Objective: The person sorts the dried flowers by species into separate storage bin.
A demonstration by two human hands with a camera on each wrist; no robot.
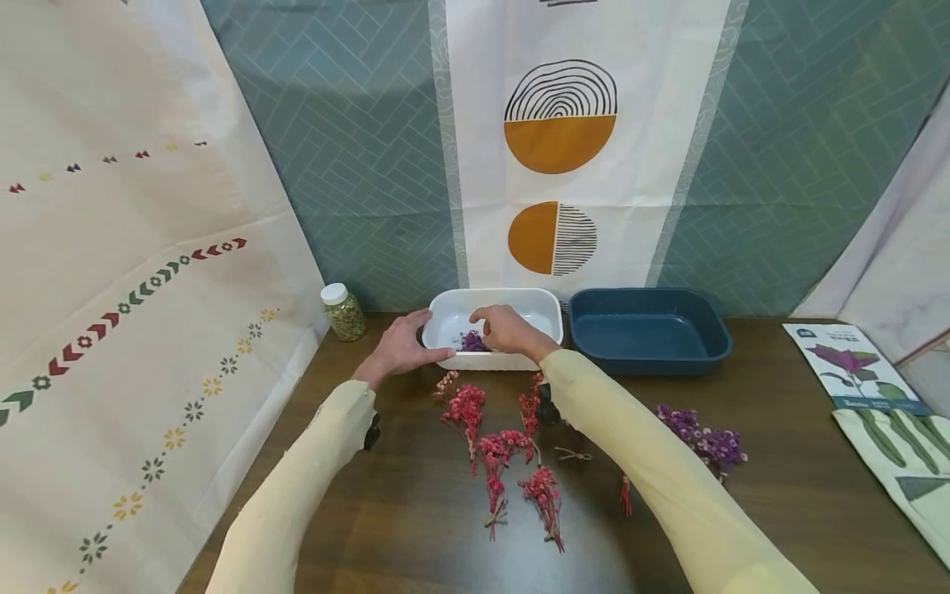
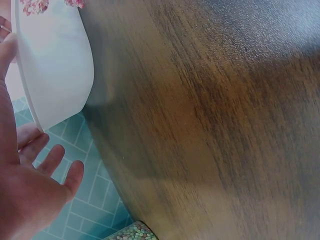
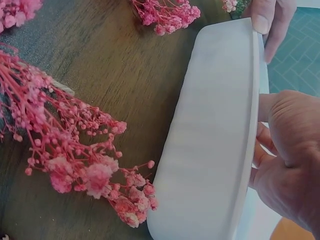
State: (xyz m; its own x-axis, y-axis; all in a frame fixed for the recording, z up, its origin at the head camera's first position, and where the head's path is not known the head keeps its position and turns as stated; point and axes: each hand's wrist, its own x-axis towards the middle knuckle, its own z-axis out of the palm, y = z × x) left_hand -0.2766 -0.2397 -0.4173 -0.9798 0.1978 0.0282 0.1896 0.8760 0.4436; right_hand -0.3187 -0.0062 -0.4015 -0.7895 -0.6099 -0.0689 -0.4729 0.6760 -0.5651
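A white rectangular tray [image 1: 499, 362] stands at the back of the table. At its left end is my left hand [image 1: 404, 345], thumb on the front rim and the other fingers extended along the end. My right hand [image 1: 512, 332] reaches down inside the tray with bent fingers, beside small purple dried flowers [image 1: 473, 341]. In the right wrist view the tray's wall [image 3: 215, 125] hides those fingertips, so whether they pinch a stem cannot be told. Several bunches of pink dried flowers [image 1: 493, 466] lie in front of the tray, some tied with twine.
To the right of the white tray stands a dark blue tray [image 1: 646, 365]. A purple dried flower bunch [image 1: 701, 437] lies beyond my right forearm, and a twine piece [image 1: 573, 454] lies nearby. A lidded jar [image 1: 345, 315] is at back left; a printed packet [image 1: 853, 365] and patterned cloth [image 1: 901, 462] are right.
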